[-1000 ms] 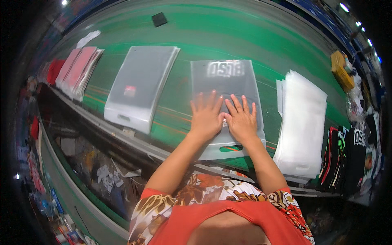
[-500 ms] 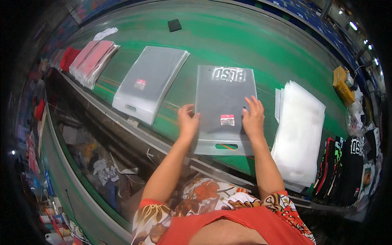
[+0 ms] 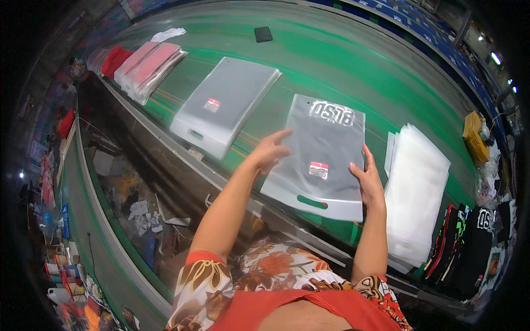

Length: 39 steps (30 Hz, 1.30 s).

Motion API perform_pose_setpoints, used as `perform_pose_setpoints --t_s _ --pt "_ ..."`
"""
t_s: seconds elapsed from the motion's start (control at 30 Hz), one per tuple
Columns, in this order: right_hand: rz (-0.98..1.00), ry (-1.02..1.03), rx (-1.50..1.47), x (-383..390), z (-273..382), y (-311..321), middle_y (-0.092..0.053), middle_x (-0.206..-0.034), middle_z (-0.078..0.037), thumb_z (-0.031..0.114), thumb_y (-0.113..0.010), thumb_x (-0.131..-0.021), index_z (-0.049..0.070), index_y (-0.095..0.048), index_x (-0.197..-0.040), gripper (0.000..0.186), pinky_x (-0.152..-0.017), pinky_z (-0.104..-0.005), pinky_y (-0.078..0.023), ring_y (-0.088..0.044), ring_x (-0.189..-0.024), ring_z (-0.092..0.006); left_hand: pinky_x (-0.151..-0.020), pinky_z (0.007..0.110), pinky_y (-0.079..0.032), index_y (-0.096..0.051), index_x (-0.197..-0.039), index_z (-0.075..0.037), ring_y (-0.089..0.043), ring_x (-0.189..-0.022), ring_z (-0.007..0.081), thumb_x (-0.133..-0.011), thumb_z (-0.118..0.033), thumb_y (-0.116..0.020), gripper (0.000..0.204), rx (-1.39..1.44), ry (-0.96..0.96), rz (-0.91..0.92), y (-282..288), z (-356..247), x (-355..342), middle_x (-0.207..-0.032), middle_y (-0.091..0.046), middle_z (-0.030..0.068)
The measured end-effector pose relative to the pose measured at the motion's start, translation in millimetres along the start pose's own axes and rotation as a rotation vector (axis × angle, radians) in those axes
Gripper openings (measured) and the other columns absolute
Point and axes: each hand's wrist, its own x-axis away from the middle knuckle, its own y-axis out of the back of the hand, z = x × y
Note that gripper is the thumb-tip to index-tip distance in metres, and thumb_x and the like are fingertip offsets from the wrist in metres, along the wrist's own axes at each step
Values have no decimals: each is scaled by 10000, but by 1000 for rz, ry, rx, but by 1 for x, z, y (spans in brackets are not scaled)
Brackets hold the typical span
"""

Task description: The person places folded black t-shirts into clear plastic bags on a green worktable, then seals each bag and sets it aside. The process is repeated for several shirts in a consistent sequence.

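Before me is a frosted plastic bag (image 3: pixel 326 140) holding a dark folded garment with white lettering, a small red-and-white sticker and a cut-out handle near its lower edge. My right hand (image 3: pixel 369 175) grips the bag's right edge, thumb on top and the other fingers partly hidden beyond the edge. At the left edge, my left hand (image 3: pixel 270 151) has its fingers apart, fingertips at the plastic. The bag lies turned slightly, its lower part curved. To its left lies a stack of similar filled bags (image 3: pixel 229 99).
A pile of white plastic bags (image 3: pixel 418 193) lies to the right, with folded dark garments (image 3: pixel 469 248) beyond it. Pink packaged garments (image 3: pixel 148 69) lie far left. A black square (image 3: pixel 263 34) rests on the green table (image 3: pixel 309 60) toward the back.
The bag has turned, its handle end swinging slightly, and my right hand has taken its right edge. My left hand's fingers have spread. The view has shifted a little.
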Motion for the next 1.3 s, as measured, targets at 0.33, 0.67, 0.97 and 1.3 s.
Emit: perform_pose_setpoints --t_s 0.33,0.67,0.97,1.3 --pt "18 308 27 7 5 -138 -267 -1581 -230 -30 -693 -782 -73 -283 -1501 828 -1216 -385 -141 -202 -1497 -290 -854 231 -471 -461 -1459 -21 -573 -913 82 -672 5 -560 794 16 -265 180 157 -45 0 -1448 -497 99" --pt "24 163 111 -94 -26 -335 -312 -1574 -195 73 -754 -816 -30 -282 -1519 853 -1181 -365 -247 -307 -1460 -275 -1074 304 -388 -433 -1473 -18 -452 -1331 198 -762 36 -617 736 0 -137 36 367 -40 -71 -1527 -411 126" --pt "-153 289 511 -103 -53 -342 -408 -1527 -188 255 -705 -899 50 -368 -1508 726 -1044 -333 -417 -535 -1236 -243 -995 334 -489 -444 -1444 -23 -584 -1132 207 -785 83 -729 725 139 -198 -77 383 14 -104 -1435 -469 143" --pt "-269 -43 97 -83 -30 -346 -432 -1425 -214 281 -695 -918 77 -272 -1537 777 -849 -356 -483 -539 -1160 -238 -1010 377 -449 -425 -1411 43 -579 -1173 255 -809 -388 -802 831 -310 -56 -174 377 18 -118 -1286 -590 198"
